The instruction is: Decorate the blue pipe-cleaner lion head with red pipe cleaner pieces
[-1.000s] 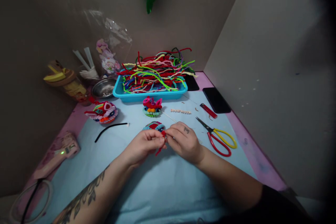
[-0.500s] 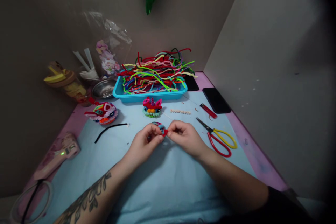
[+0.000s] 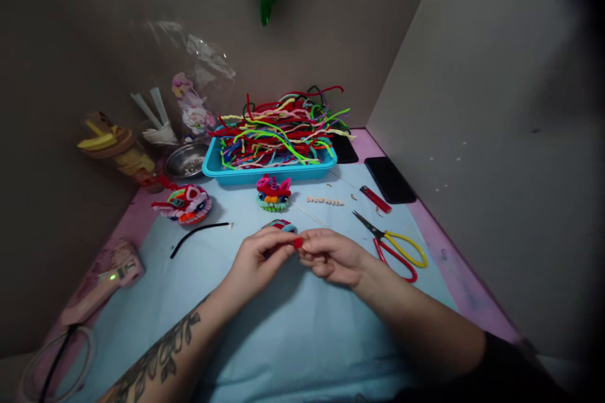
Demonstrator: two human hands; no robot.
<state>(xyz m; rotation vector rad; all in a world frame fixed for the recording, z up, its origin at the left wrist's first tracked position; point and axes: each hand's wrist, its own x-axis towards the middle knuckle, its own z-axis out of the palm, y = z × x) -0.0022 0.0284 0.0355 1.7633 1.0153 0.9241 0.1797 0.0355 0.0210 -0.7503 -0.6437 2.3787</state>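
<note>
Between my two hands is a small red fuzzy piece [image 3: 297, 243], which looks like bent pipe cleaner. My left hand [image 3: 263, 258] pinches its left side with thumb and forefinger. From the right, my right hand [image 3: 331, 255] closes on it with curled fingers. Just behind my fingers lies a striped chenille piece [image 3: 280, 225] in blue and red, partly hidden by my left hand. Farther back sits a small lion-like chenille head [image 3: 273, 194] in red, blue and green. A larger one [image 3: 183, 204] rests at the left.
A blue tray [image 3: 269, 175] heaped with pipe cleaners [image 3: 288, 126] stands at the back. Scissors [image 3: 392, 242], a red lighter [image 3: 375, 199] and a phone [image 3: 390, 180] lie right. At left are a black pipe cleaner [image 3: 196, 235], a pink glue gun [image 3: 106, 280] and a metal bowl [image 3: 186, 161].
My right hand has rolled so its curled fingers show beneath the thumb. My left fingers have straightened over the red piece, and the striped chenille piece behind shows more.
</note>
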